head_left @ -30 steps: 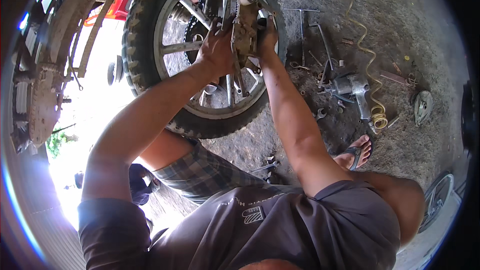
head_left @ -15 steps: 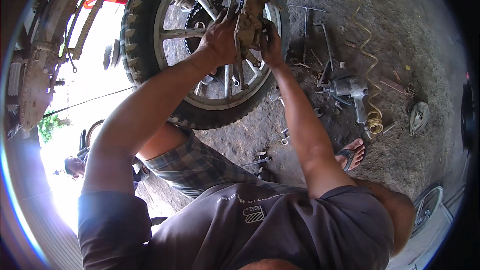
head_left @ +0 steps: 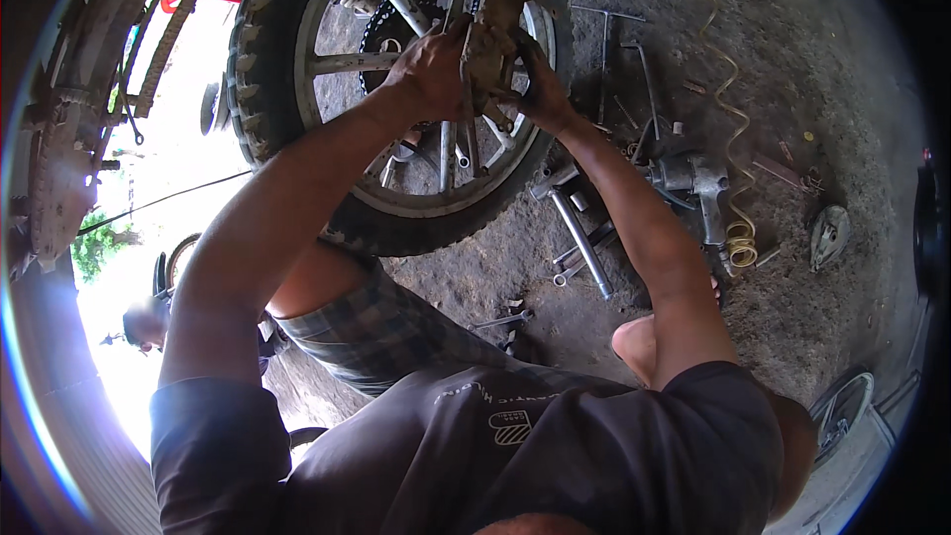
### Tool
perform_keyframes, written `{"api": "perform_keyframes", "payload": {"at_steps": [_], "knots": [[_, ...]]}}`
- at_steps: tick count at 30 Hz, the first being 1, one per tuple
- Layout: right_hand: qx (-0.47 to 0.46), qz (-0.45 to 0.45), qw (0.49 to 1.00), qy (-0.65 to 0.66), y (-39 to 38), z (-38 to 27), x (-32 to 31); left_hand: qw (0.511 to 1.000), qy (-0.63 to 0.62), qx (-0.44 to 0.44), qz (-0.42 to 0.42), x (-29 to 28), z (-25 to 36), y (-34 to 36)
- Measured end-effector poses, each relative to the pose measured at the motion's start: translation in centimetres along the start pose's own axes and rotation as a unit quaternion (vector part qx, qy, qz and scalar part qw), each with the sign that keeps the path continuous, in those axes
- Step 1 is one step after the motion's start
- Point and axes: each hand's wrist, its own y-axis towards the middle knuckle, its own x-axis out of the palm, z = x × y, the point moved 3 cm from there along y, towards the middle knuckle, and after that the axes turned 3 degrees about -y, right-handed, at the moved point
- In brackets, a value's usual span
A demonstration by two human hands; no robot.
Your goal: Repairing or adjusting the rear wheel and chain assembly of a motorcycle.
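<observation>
A spoked motorcycle wheel [head_left: 448, 203] with a knobby tire stands in front of me. Across its side, near the hub, is a mud-brown metal part [head_left: 487, 59], whose exact kind I cannot make out. My left hand [head_left: 433, 74] presses against its left side, fingers bent around it and partly hidden. From the right, my right hand [head_left: 543, 91] grips the same part, its darkened fingers curled and the fingertips hidden. A drive chain [head_left: 374, 35] shows behind the spokes.
On the floor to the right lie an air impact wrench [head_left: 705, 183] with a coiled yellow hose [head_left: 738, 119], T-handle wrenches [head_left: 605, 64] and a metal bar tool [head_left: 581, 238]. Beside my knee is a spanner [head_left: 500, 319]. A person [head_left: 147, 322] is at far left.
My right forearm has swung to the right, showing more of the bar tool on the floor. Both hands stay on the brown part, and the view has shifted slightly.
</observation>
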Motion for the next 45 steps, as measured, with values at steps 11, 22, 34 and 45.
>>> {"api": "perform_keyframes", "payload": {"at_steps": [11, 22, 34, 45], "knots": [[0.071, 0.013, 0.994, 0.078, -0.4, -0.5, 0.6, 0.971, 0.208, 0.061, -0.104, -1.9, 1.9, 0.3], [0.104, 0.043, 0.994, -0.006, -2.3, -2.2, 0.7, 0.927, 0.314, 0.152, -0.139, -1.4, 0.7, 0.3], [0.065, -0.052, 0.992, -0.094, -0.5, -1.7, 0.7, 0.989, 0.134, -0.02, -0.062, -1.5, -0.5, -0.3], [0.019, 0.039, 0.997, -0.062, -1.7, -3.3, 1.4, 0.986, 0.108, 0.059, -0.114, -1.5, -0.8, 1.0]]}}
